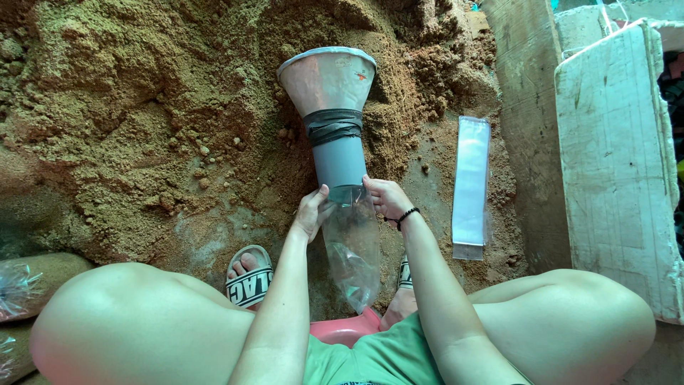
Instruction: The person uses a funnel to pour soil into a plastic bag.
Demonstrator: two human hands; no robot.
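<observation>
A grey funnel point(330, 93) with a wide metal mouth and a grey pipe neck, wrapped with black tape, lies on a brown sawdust-like pile point(128, 107). A clear plastic bag point(354, 246) hangs empty from the pipe's lower end, its mouth pulled over the pipe. My left hand point(311, 212) grips the bag's rim on the left side of the pipe. My right hand point(385, 197), with a black band at the wrist, grips the rim on the right side.
A flat stack of clear plastic bags point(471, 187) lies on the ground to the right. White boards point(616, 157) stand at far right. My knees, sandalled feet and a pink stool point(345, 331) are below. Filled bags point(18, 285) lie at left.
</observation>
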